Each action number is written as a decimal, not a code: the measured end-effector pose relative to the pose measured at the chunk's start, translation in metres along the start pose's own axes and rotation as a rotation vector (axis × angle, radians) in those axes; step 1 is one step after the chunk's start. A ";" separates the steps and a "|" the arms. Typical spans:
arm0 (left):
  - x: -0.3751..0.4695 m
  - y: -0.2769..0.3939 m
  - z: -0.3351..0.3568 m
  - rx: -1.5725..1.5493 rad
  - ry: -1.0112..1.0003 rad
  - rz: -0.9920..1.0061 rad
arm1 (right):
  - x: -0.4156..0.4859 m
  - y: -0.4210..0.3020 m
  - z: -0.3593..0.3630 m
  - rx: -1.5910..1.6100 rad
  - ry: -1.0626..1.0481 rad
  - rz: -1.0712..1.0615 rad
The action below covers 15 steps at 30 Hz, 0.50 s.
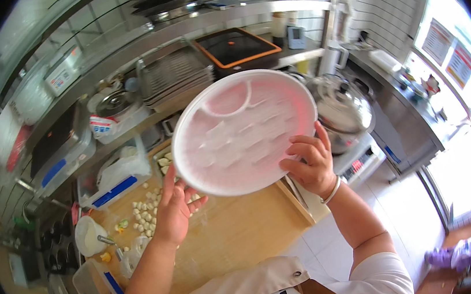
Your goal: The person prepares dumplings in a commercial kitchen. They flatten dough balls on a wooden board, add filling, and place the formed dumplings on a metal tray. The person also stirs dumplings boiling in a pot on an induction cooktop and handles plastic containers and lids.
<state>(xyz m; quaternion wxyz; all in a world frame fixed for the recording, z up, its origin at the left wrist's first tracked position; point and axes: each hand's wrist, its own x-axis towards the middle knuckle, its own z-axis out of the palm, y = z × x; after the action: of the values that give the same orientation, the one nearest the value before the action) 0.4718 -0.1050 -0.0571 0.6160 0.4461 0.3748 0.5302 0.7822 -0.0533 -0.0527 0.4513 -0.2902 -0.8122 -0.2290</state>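
Note:
Both my hands hold up an oval white plastic dumpling tray (243,141) with a small curved compartment near its far edge and rows of shallow hollows. My left hand (178,210) supports its lower left rim, fingers spread and partly behind it. My right hand (311,160) grips the lower right rim between thumb and fingers. Beneath lies a wooden board (236,229) bearing many small dough balls (145,214). Folded pieces that look like dumplings (164,161) sit in a tray behind my left hand.
At left stand a white tub of flour-like powder (90,235), a clear plastic box (97,289) and another with a bag inside (113,185). A lidded steel pot (342,108) stands at right, near a digital scale (359,165). Steel shelves (237,12) with stacked trays (175,73) cross the back.

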 end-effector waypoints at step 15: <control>-0.157 -0.054 0.043 0.881 -1.267 1.474 | -0.171 -0.346 -0.203 1.566 1.405 1.461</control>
<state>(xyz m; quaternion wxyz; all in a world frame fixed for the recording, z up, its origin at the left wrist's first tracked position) 0.5051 -0.2688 -0.0964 0.0103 0.9404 -0.2175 0.2613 0.7416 -0.4787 -0.1405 0.8511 -0.1422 0.0294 0.5046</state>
